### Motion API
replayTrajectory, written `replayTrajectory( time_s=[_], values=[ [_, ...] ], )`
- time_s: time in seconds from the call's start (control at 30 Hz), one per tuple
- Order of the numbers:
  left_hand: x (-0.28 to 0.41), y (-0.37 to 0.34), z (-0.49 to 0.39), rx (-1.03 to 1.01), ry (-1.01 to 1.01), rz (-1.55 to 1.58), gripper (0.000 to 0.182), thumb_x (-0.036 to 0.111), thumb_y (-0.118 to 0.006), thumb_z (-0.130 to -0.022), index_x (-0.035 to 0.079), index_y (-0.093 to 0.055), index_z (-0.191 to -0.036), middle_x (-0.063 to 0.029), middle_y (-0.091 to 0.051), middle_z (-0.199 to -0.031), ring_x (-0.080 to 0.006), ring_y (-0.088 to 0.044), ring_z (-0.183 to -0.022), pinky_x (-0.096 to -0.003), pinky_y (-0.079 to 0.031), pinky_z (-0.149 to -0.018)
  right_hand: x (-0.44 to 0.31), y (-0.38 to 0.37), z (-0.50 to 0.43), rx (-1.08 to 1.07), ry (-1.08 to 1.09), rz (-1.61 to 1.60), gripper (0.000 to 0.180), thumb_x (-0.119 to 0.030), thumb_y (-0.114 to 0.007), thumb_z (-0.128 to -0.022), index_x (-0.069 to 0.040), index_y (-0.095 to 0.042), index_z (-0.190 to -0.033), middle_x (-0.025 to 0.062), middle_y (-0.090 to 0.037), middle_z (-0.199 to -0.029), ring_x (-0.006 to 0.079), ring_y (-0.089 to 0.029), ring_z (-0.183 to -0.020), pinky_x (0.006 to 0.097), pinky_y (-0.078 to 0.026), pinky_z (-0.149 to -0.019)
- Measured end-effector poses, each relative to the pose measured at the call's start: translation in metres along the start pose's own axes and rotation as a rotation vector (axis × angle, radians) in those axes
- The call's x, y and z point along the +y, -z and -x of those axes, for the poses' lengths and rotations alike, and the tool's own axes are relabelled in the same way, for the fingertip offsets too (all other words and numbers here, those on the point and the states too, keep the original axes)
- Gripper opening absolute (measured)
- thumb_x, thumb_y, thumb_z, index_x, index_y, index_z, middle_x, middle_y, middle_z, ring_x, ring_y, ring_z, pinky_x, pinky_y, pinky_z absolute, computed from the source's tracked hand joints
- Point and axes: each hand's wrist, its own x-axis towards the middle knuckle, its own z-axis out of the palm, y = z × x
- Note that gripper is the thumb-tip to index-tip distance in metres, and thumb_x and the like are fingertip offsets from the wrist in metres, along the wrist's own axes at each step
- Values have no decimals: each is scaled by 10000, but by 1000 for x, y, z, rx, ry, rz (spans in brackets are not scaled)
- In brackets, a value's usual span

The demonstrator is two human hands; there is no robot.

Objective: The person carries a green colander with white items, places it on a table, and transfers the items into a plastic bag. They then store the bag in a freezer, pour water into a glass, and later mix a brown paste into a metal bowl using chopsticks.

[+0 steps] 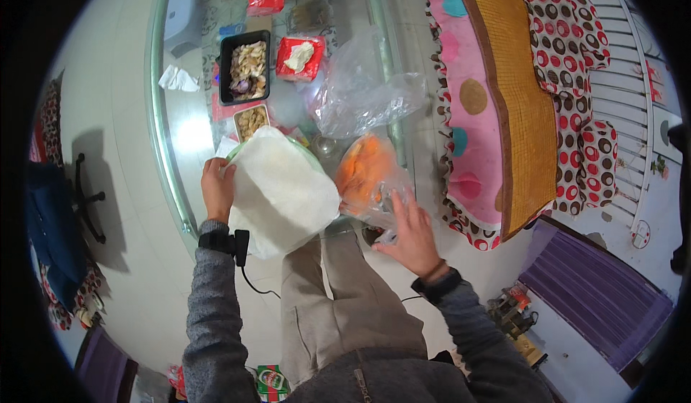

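Observation:
A white cloth (280, 192) with a fine ribbed texture lies spread over a round, green-rimmed item (299, 149) at the table's near end. My left hand (218, 184) grips the cloth's left edge, thumb on top. What lies under the cloth is hidden. To its right, a clear plastic bag (372, 176) with orange contents rests at the table edge. My right hand (413, 235) is at the bag's near end, fingers spread against the crumpled plastic. Whether it pinches the plastic, I cannot tell.
Beyond the cloth, the glass table (181, 106) carries a small tray of brown food (251, 122), a black tray of peelings (248, 68), red packs (300, 59) and a large empty clear bag (361, 95). A cushioned seat (518, 106) stands at right.

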Motion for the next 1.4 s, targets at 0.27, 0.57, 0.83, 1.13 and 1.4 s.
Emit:
replayTrajectory(
  time_s=[0.27, 0.57, 0.83, 1.13, 1.4],
  values=[
    [72, 5, 11, -67, -262, 22, 639, 112, -777, -688, 16, -468, -1238, -167, -524, -1216, -346, -494, -1145, -392, -396, -979, 25, -22, -12, 112, -75, -698, 295, 32, -565, -778, -7, -596, -1069, 192, -650, -943, 365, -628, -881, 377, -504, -761],
    [226, -85, 132, -777, -300, 918, 431, 159, -709, -761, 49, -564, -1151, -127, -567, -1108, -291, -538, -1042, -360, -445, -871, -14, 89, -15, -71, 455, -383, 201, -29, -641, -818, 14, -590, -1008, 136, -650, -827, 319, -636, -757, 371, -508, -666],
    [222, 35, 165, -929, 92, 1020, 219, 194, -445, -989, 17, -575, -994, -35, -559, -842, -102, -530, -674, -259, -445, -587, 84, 66, -185, -30, -259, -723, 533, -137, -597, -896, -29, -367, -1364, 69, -636, -823, 103, -587, -606, 249, -491, -561],
    [175, 182, 193, -813, 361, 919, 365, 366, -469, -962, 35, -599, -882, -53, -574, -811, -139, -541, -697, -269, -437, -602, 54, -79, -248, 80, -107, -513, 137, -148, -588, -887, -25, -626, -934, 68, -603, -688, 138, -603, -553, 289, -498, -495],
    [62, 267, 290, -46, 541, 1184, 440, 461, -501, -925, 27, -555, -874, -16, -515, -736, -102, -476, -583, -246, -361, -487, -53, 20, -162, 410, 28, -800, 239, -194, -495, -971, 21, -585, -921, 44, -612, -736, 99, -593, -678, 241, -481, -567]
  ],
)
